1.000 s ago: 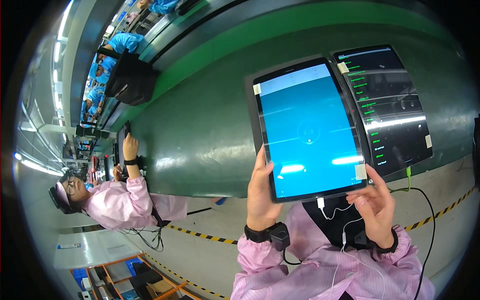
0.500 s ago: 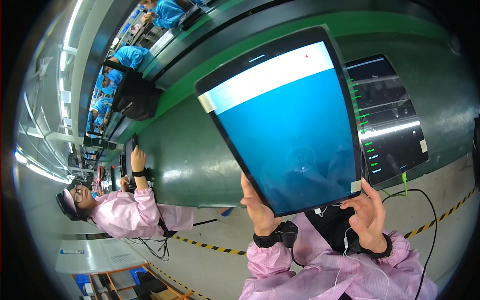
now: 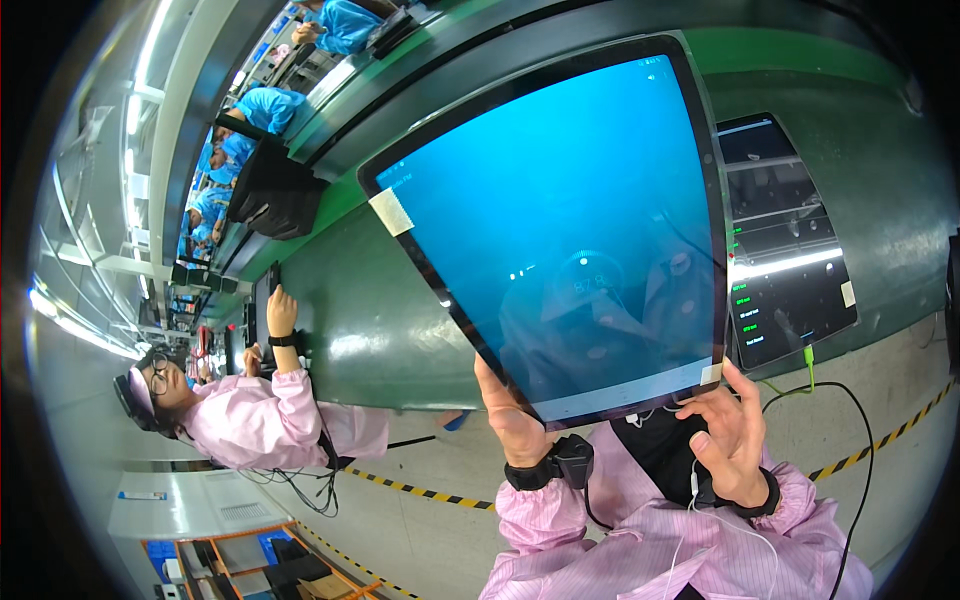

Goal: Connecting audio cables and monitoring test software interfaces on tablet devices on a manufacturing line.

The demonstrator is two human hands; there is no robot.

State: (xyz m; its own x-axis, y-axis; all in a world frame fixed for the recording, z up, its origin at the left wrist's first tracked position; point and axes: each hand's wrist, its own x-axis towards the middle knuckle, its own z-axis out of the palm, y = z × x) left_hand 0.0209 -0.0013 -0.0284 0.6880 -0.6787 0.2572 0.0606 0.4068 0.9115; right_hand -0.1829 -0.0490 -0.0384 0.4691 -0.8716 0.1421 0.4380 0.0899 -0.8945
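Observation:
A large black-framed tablet [image 3: 590, 230] is held up tilted before me, its screen blue with a faint dial and a pale strip along the bottom. My left hand [image 3: 515, 425] grips its lower left edge, the fingers hidden behind it. At the lower right corner my right hand [image 3: 730, 435] has its bent fingers against the edge, thumb apart from the screen. Beige tape pieces [image 3: 391, 211] mark the tablet's corners. Close to my right hand hangs a white earphone cable [image 3: 693, 480]; a white plug [image 3: 633, 419] shows under the bottom edge.
A second tablet [image 3: 785, 250] with green text lies on the green bench [image 3: 380, 330], a green-ended cable [image 3: 808, 355] at its lower edge. On the left, a co-worker in pink [image 3: 250, 420] works at the bench. People in blue [image 3: 262, 108] sit beyond.
The screen's white band at the top has gone; blue fills it, with icons above and a pale strip below. The tablet has shifted slightly left and up in the view.

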